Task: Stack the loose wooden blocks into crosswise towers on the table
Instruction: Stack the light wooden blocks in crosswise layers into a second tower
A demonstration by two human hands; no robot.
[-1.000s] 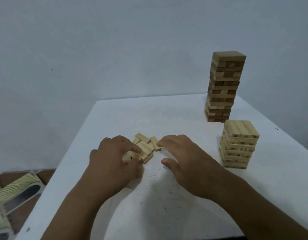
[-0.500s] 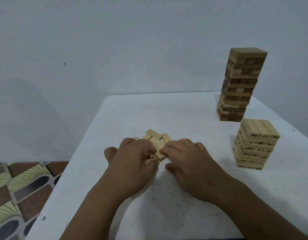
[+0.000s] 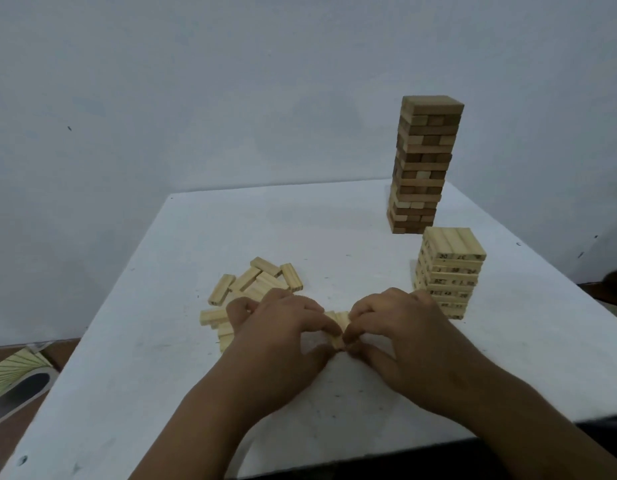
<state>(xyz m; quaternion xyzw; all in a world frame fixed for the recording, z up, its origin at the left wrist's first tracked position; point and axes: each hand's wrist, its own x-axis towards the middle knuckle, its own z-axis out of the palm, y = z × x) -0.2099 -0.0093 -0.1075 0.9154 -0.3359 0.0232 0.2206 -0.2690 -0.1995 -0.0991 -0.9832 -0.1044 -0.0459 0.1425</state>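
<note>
Standing over a white counter (image 3: 182, 393), I see a tall dark tower (image 3: 423, 164) at its far right, upright, layers crossing. Nearer, just beside the right hand (image 3: 400, 337), stands a shorter pale tower (image 3: 451, 271), its top blocks running away from the viewer. Loose blocks (image 3: 255, 285) lie scattered flat left of centre, their long axes pointing every which way, some hidden under the left hand (image 3: 283, 337). Both hands curl fingertips around a small cluster of blocks (image 3: 338, 325) on the counter between them, long axes pointing roughly away from the person.
</note>
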